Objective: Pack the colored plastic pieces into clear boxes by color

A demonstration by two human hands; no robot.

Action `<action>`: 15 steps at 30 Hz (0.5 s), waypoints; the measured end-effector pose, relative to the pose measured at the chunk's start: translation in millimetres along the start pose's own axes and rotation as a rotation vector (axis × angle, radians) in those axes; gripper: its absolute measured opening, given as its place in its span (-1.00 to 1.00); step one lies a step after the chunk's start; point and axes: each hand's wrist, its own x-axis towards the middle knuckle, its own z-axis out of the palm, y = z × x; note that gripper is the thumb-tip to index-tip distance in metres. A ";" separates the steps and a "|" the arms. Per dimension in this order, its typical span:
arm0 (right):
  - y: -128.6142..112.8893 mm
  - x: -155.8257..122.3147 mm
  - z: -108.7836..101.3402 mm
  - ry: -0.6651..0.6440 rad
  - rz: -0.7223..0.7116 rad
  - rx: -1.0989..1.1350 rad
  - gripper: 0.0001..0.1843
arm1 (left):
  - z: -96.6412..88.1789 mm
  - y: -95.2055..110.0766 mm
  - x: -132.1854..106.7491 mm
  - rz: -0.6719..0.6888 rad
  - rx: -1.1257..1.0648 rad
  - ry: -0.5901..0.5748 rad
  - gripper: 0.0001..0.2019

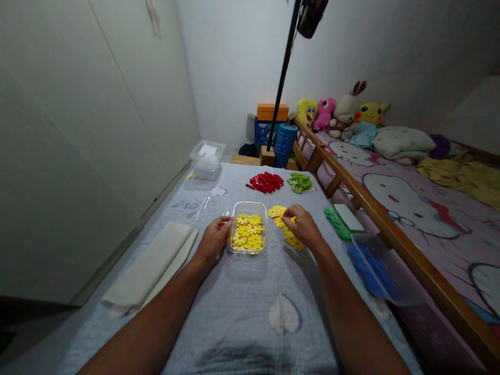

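Note:
A clear plastic box [247, 205] stands on the cloth in front of me, with yellow flower-shaped plastic pieces [247, 230] lying in neat overlapping rows inside. My left hand [215, 235] holds the box by its left wall, fingertips at the rim. To the right of the box, my right hand [300, 223] is over a loose group of more yellow flower-shaped pieces [276, 211]. Its thumb and fingers are pinched together on one of these pieces, mostly hidden by the hand. A clear lid [213, 209] lies flat at the box's left.
Farther back sit a red pile [266, 182] and a green pile [299, 183] of plastic pieces. A lidded clear container [207, 156] stands back left, a folded beige cloth [154, 265] at left. Boxes with green and blue pieces [371, 268] line the right edge beside a wooden bed rail [359, 203].

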 end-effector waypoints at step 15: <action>38.7 -50.6 -9.6 -0.347 0.215 -0.199 -0.88 | 2.9 4.9 -3.5 0.014 0.037 0.033 -0.55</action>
